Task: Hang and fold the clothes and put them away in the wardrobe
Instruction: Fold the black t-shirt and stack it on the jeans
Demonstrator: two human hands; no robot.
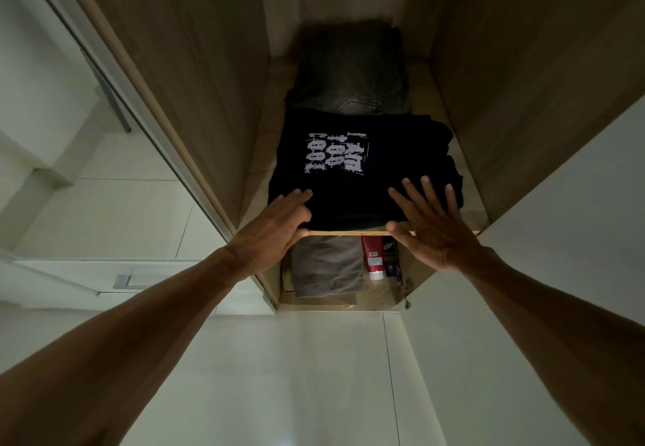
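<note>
— Where's the black T-shirt (394,152)?

— Folded on the wardrobe shelf (349,233), white print up, lying under and between both grips. The left grip (279,222) rests nearly straight fingers on its near corner, thumb at the shelf's front edge. The right grip (432,225) is spread flat, fingertips on the shirt's other near corner. Neither clasps anything.

— What's around them?

— Beyond the fingertips, a dark grey folded garment (352,68) touches the shirt's far edge. Below the grips, on the lower level, lie a grey-brown folded cloth (326,265) and, just beside it, a red bottle (372,257) with small dark items I can't make out.

— Anything crowding?

— Wooden side walls (195,61) stand close outside each grip, and a white door (558,218) hangs beyond the right one.
</note>
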